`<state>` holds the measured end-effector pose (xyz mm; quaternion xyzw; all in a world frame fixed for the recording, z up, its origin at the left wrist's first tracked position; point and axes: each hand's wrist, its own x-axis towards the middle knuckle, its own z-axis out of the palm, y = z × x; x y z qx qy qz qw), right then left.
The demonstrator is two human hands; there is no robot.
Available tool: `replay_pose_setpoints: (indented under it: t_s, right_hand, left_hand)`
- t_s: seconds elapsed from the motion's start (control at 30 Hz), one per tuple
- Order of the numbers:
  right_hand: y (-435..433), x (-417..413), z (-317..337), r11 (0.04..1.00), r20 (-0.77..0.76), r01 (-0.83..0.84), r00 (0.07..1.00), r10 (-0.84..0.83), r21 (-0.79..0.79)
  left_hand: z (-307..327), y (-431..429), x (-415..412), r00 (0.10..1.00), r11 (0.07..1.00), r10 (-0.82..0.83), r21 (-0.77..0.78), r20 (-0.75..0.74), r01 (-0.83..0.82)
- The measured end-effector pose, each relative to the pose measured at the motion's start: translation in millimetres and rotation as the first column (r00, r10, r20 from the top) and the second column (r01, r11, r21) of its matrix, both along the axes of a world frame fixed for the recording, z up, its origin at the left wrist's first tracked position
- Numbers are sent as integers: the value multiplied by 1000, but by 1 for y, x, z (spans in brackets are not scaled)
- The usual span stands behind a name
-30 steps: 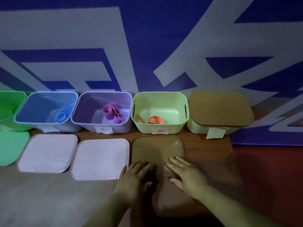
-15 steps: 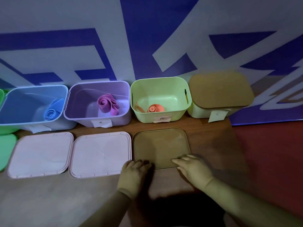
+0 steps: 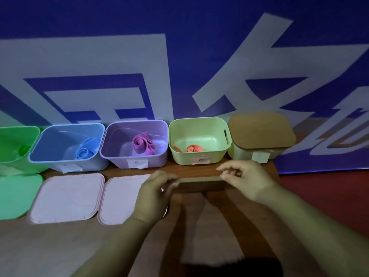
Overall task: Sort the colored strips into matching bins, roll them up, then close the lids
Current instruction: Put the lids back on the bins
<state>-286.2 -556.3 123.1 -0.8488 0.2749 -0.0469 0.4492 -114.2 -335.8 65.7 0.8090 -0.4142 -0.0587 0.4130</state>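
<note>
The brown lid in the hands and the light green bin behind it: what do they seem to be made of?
The brown lid, gripped at its ends by the left hand and right hand, looks like wood or bamboo board: flat, stiff, matte. The light green bin looks like moulded plastic: smooth, slightly glossy walls, rounded corners, a cut handle slot.

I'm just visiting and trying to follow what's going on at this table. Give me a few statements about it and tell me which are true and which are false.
1. The left hand and right hand hold the brown lid above the table. True.
2. The far-right bin is open. False: a fitted lid covers it.
3. The light green bin holds an orange roll. True.
4. The purple bin holds nothing. False: a purple roll lies in it.
5. Two pale lids lie flat in front of the bins. True.
</note>
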Motion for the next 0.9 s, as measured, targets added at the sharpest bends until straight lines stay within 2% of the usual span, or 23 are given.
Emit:
replay_pose_setpoints:
  t_s: [0.07,0.13,0.23,0.3,0.4,0.53,0.63,0.73,0.77,0.9]
  right_hand:
    - [-4,6,8,998,72,40,996,-43,42]
    - [-9,8,14,994,144,77,986,-88,82]
    - [-19,13,16,981,216,143,962,-169,129]
    - [-23,21,12,956,277,223,922,-271,192]
    - [-30,39,4,885,332,320,839,-430,338]
    - [-54,69,-5,769,327,423,727,-604,480]
    - [-73,89,-19,738,288,470,711,-642,485]
    - [-89,107,-35,719,252,520,700,-668,462]
    - [-95,112,-40,707,234,530,697,-678,468]
    - [-115,130,-66,663,139,592,688,-712,458]
  left_hand:
    - [15,-9,6,999,999,27,-34,-41,-29]
    - [27,-20,12,984,995,84,-40,-156,-91]
    - [42,-38,24,921,975,186,-53,-343,-216]
    - [51,-51,33,894,964,210,-70,-395,-257]
    - [55,-71,47,930,979,173,-50,-325,-199]
    - [37,-86,64,976,996,-46,61,-215,61]
    - [21,-93,78,981,958,-185,210,-63,194]
    - [3,-102,96,937,905,-328,323,119,276]
    - [-3,-105,102,919,880,-368,371,141,295]
    - [-17,-116,117,909,798,-413,504,59,330]
